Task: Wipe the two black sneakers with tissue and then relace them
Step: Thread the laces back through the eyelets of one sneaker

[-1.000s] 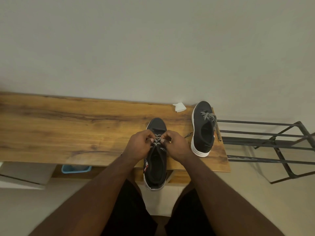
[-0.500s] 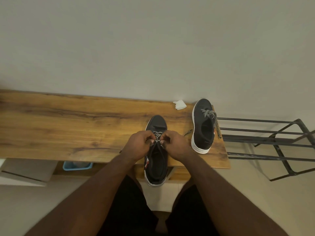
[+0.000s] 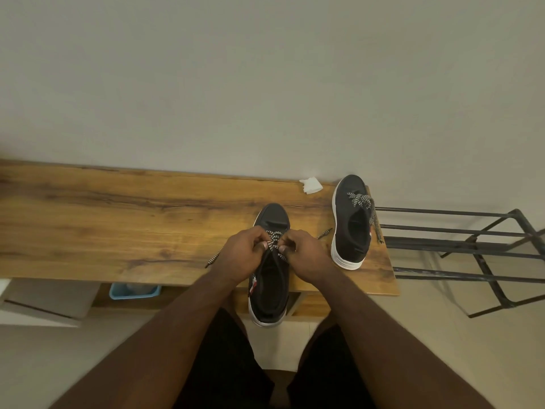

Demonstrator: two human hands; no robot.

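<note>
Sneaker (image 3: 269,278) at the bench (image 3: 118,225) front edge, left hand (image 3: 246,253) and right hand (image 3: 303,255) both pinching its speckled lace (image 3: 272,245): I'd draw both ends evenly, snugging each crossing before the next eyelet.

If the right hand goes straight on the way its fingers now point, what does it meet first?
Probably the left hand: the right hand points leftward across the near sneaker's lace, both pinching it.

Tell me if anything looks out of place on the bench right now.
The near sneaker hangs heel-first over the bench front edge. The far sneaker lace trails over the right end. Nothing looks spilled or damaged.
</note>
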